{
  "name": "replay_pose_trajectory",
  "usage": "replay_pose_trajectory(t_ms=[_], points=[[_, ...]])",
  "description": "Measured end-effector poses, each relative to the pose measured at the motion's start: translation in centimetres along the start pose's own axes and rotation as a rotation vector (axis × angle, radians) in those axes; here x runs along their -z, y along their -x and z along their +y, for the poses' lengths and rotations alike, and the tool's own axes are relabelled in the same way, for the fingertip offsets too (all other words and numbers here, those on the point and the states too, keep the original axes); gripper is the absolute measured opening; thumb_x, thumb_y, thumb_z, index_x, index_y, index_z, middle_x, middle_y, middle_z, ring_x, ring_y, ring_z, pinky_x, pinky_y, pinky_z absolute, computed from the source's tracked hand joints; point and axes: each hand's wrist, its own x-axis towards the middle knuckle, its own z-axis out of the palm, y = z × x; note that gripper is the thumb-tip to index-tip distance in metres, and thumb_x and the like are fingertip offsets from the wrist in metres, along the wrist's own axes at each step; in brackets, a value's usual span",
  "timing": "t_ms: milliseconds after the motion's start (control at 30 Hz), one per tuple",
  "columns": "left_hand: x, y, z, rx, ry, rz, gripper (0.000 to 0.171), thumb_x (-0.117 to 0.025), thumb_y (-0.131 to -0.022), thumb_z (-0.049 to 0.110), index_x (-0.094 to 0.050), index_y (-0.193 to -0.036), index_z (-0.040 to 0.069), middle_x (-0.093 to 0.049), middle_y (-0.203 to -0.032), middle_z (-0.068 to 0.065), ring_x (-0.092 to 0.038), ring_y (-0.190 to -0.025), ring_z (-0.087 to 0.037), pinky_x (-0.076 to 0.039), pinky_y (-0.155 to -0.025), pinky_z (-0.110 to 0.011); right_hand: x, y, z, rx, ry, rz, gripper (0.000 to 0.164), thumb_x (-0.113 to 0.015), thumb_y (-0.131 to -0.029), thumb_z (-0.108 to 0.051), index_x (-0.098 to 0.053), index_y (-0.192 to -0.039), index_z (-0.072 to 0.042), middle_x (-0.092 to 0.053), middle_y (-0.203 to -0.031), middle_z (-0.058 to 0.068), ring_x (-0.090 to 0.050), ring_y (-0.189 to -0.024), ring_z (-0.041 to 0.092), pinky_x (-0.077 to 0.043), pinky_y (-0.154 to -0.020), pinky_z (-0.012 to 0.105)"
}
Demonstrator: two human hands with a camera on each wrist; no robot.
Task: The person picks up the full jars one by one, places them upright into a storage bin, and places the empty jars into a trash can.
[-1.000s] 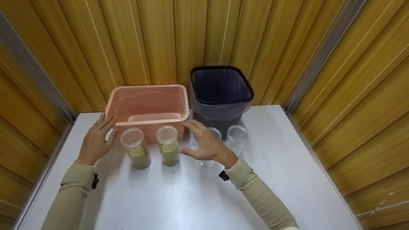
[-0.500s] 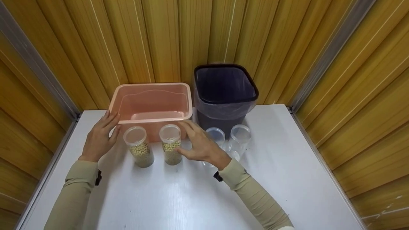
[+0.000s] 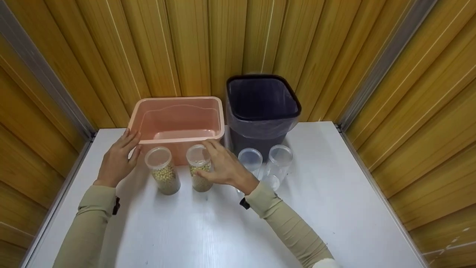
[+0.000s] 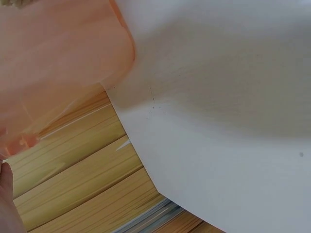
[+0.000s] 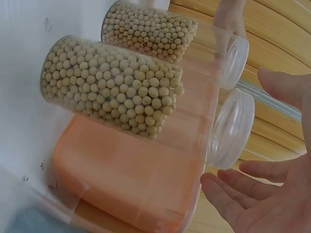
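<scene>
My left hand (image 3: 118, 160) lies at the front left corner of the pink plastic bin (image 3: 180, 140), its fingers by the rim and its thumb pointing toward the left jar. Two clear lidded jars, each partly filled with soybeans, stand before the bin: a left jar (image 3: 166, 179) and a right jar (image 3: 201, 184). Around the upper part of the right jar my right hand (image 3: 227, 163) is spread, thumb in front, fingers behind. In the right wrist view that hand's relaxed fingers (image 5: 252, 184) sit close to the jar's clear lid (image 5: 232, 130), with a gap at the thumb.
Two clear jars without beans, an inner one (image 3: 250, 159) and an outer one (image 3: 279, 160), stand right of my right hand. Behind them is a dark bin (image 3: 256, 137) with a plastic liner. Wood-look panels (image 3: 186, 48) border the white table (image 3: 178, 230).
My right hand has moved left, from beside the right soybean jar to around its upper part. The left hand stays at the pink bin's corner. The head view has shifted slightly.
</scene>
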Motion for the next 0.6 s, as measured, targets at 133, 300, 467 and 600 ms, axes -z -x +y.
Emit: replay_pose_trajectory(t_ms=[133,300,467,600], points=[[-0.3,-0.1,0.0,0.003,-0.002,-0.001,0.047,-0.073,-0.102,0.010,-0.063,-0.146,0.000,-0.062,-0.150,-0.022,-0.050,-0.148,-0.047,-0.047,-0.111,-0.069,-0.9,-0.8,0.2,-0.022,-0.075,0.040,0.093,-0.089,-0.085,-0.045,-0.045,-0.160,-0.013,-0.058,-0.154,0.012,-0.063,-0.134,0.027,-0.055,-0.111,0.044],[-0.5,0.1,0.1,0.011,0.010,-0.007,0.047,-0.073,-0.102,0.011,-0.062,-0.146,0.000,-0.061,-0.151,-0.022,-0.049,-0.148,-0.046,-0.048,-0.110,-0.069,-1.9,-1.1,0.7,-0.072,-0.195,0.086,0.083,-0.094,-0.079,-0.038,-0.057,-0.150,-0.013,-0.072,-0.136,0.009,-0.069,-0.121,0.024,-0.058,-0.102,0.041],[-0.4,0.2,0.0,0.006,0.006,0.007,0.045,-0.073,-0.101,0.010,-0.064,-0.144,-0.002,-0.061,-0.150,-0.023,-0.049,-0.148,-0.047,-0.047,-0.110,-0.070,-2.5,-1.2,0.9,-0.185,-0.265,0.097,0.079,-0.097,-0.074,-0.043,-0.065,-0.140,-0.013,-0.078,-0.119,0.006,-0.073,-0.105,0.022,-0.060,-0.090,0.039],[-0.3,0.1,0.0,0.000,0.007,0.018,0.044,-0.073,-0.102,0.009,-0.064,-0.143,-0.003,-0.061,-0.149,-0.024,-0.049,-0.148,-0.047,-0.047,-0.110,-0.069,-2.8,-1.3,0.9,-0.209,-0.318,0.141,0.073,-0.099,-0.071,-0.044,-0.072,-0.130,-0.011,-0.080,-0.111,0.009,-0.076,-0.099,0.026,-0.061,-0.085,0.038]])
